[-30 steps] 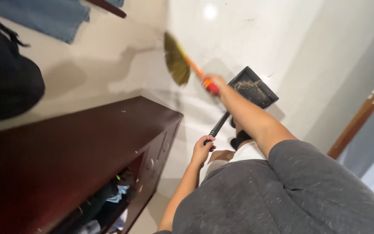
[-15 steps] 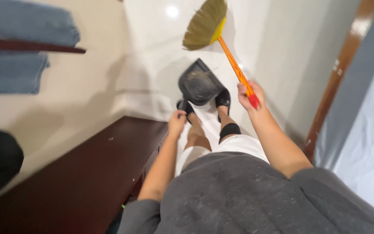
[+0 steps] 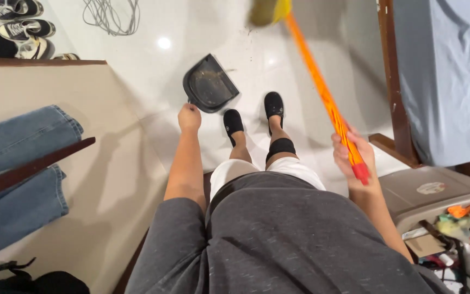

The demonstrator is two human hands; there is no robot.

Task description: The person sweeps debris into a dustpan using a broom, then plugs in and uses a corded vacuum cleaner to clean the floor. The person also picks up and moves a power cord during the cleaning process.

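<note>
White shiny floor (image 3: 202, 32) under everything. Left hand (image 3: 189, 116) closed tight around handle of black dustpan (image 3: 209, 83); pan sits just past hand, dusty inside, flat near floor. Right hand (image 3: 353, 155) wrapped around orange broom stick (image 3: 322, 90), near red end; stick slants up and away from hand to yellow bristles (image 3: 267, 11) at top edge. Two feet in black shoes (image 3: 234, 122) between hands. Blue jeans (image 3: 17, 174) hang far out past left hand. Grey box (image 3: 436, 193) just beside right hand.
</note>
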